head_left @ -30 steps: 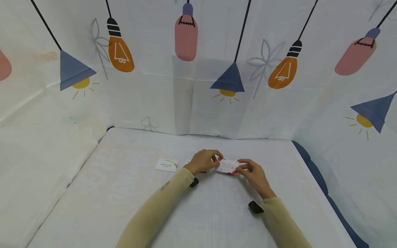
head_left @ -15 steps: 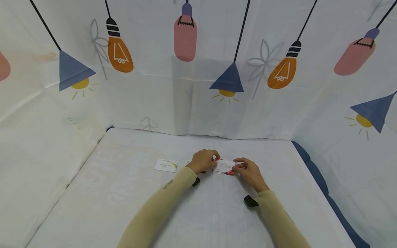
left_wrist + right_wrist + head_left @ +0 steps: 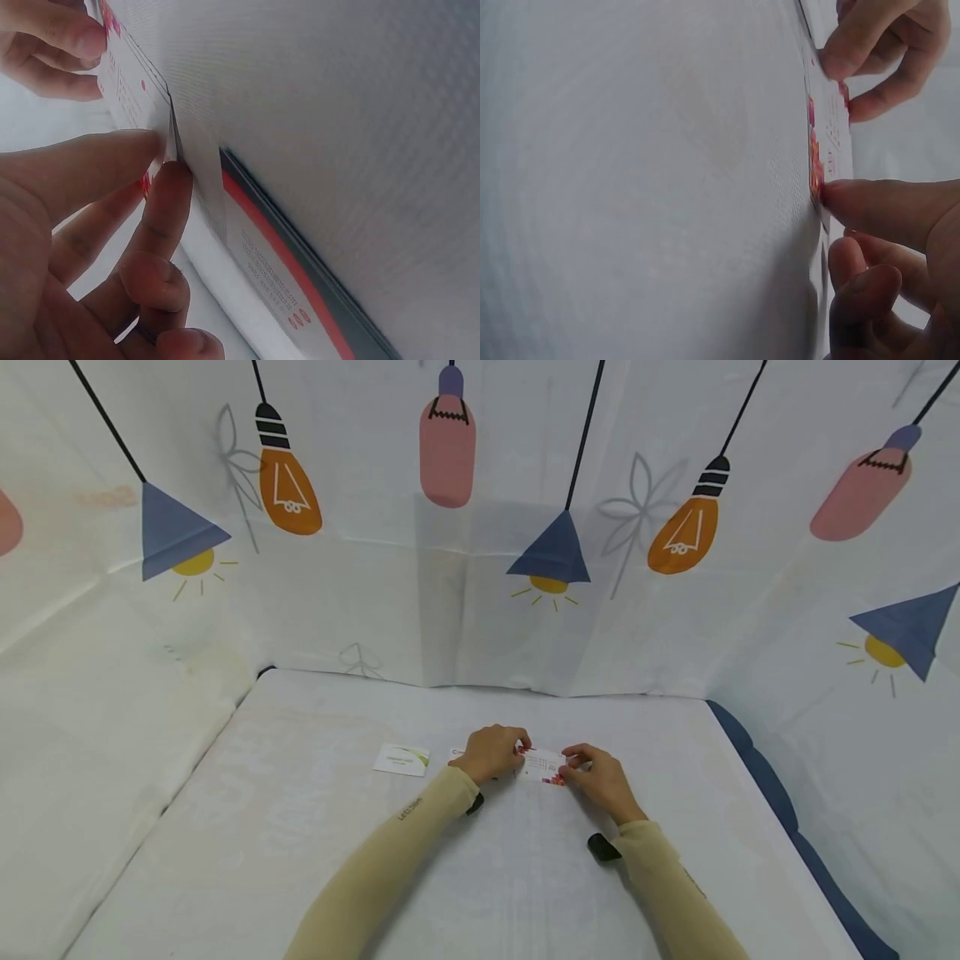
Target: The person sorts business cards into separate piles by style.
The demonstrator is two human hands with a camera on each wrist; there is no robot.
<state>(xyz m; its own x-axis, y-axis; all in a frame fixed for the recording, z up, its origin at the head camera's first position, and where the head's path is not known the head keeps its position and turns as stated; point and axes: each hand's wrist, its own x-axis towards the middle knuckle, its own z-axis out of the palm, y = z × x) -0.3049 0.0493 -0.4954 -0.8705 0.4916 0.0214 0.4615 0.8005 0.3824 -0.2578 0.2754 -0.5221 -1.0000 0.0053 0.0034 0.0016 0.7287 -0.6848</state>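
A thin stack of white business cards [image 3: 542,766] with red floral corners lies low over the table between my hands. My left hand [image 3: 489,753] pinches its left end; in the left wrist view the thumb is on the top face and a fingertip at the edge, where the cards [image 3: 131,90] fan slightly apart. My right hand [image 3: 600,781] holds the right end, its thumb pressing a flowered corner in the right wrist view. Beside the left hand is a second stack of cards [image 3: 262,262] with a red and dark border, mostly hidden by that hand in the head view.
A white card with a green curve [image 3: 401,760] lies farther left on the white table [image 3: 495,877]. Behind the table hangs a white cloth [image 3: 360,593] printed with lamps. Dark blue padding [image 3: 765,785] runs along the right edge.
The floral cards and my right hand have shifted slightly left, mostly in the first half second. My left hand stays at the cards' left end, nearly in place.
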